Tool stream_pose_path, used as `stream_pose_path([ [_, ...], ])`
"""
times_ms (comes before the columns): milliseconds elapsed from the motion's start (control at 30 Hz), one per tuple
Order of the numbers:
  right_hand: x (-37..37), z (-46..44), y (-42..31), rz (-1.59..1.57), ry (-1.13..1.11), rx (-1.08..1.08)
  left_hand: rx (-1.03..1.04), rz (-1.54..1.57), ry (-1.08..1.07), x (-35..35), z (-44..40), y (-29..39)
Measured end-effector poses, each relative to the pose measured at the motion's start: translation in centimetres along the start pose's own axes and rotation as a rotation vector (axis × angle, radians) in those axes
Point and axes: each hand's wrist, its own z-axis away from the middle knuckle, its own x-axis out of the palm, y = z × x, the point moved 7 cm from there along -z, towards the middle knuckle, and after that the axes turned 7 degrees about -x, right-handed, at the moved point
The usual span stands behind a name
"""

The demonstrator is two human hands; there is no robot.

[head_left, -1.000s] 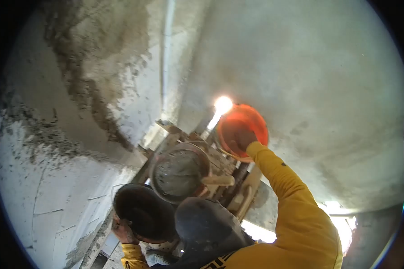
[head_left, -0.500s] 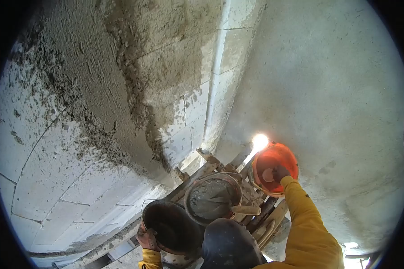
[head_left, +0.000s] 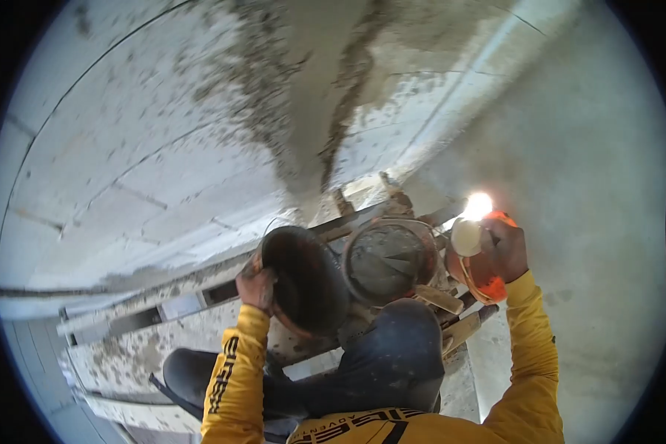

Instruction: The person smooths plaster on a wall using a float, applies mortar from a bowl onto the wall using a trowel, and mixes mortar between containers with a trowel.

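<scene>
My left hand (head_left: 257, 286) grips the rim of a dark bucket (head_left: 303, 281), which is tilted with its dark inside showing. My right hand (head_left: 508, 250) is closed around a pale, round-ended cup or scoop (head_left: 466, 237), over the orange bucket (head_left: 487, 284); its exact grip is partly hidden. Between the two sits a bucket of grey mortar (head_left: 386, 260). A wooden-handled tool (head_left: 439, 298) lies by that bucket's lower right edge, close to my knee.
A block wall (head_left: 148, 170) with smeared wet mortar rises ahead and left. Scaffold planks (head_left: 133, 362) run below it. A bright lamp (head_left: 478, 206) shines beside the orange bucket. Smooth grey concrete (head_left: 592, 222) fills the right side.
The view has swung, showing more planks and my legs. My right hand has come up from inside the orange bucket with the pale cup. My left hand still holds the dark bucket.
</scene>
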Motion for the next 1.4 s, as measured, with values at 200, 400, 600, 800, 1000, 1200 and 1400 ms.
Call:
stream_pose_path([
  [200, 10.5, -3.4, -12.7, 0.062, -0.109, -0.636, -0.209, -0.222, 0.219, -0.6, -0.8, -3.9],
  [400, 16.2, -3.3, -23.9, 0.119, -0.065, -1.19, -0.493, -0.007, 0.263, -2.3, 0.1, -3.3],
  [600, 15.1, -2.1, -30.4, 0.126, 0.135, -1.466, -0.338, -0.018, 0.237, -3.5, -0.1, -2.3],
  [800, 14.3, -2.9, -31.9, 0.046, 0.169, -1.378, -0.314, 0.047, 0.254, -2.6, -0.9, -4.0],
  [1000, 13.9, -8.3, -21.6, -0.276, 0.074, -0.539, -0.06, -0.852, 0.042, -0.8, -1.0, -5.3],
  [1200, 4.1, -3.1, -0.5, -0.453, 0.384, 0.279, 0.171, -0.324, 0.013, -2.3, -2.1, -7.5],
  [1400, 5.0, 5.7, 17.2, 0.598, -0.072, 0.402, -0.276, 0.302, 0.048, -2.5, -1.4, -5.2],
])
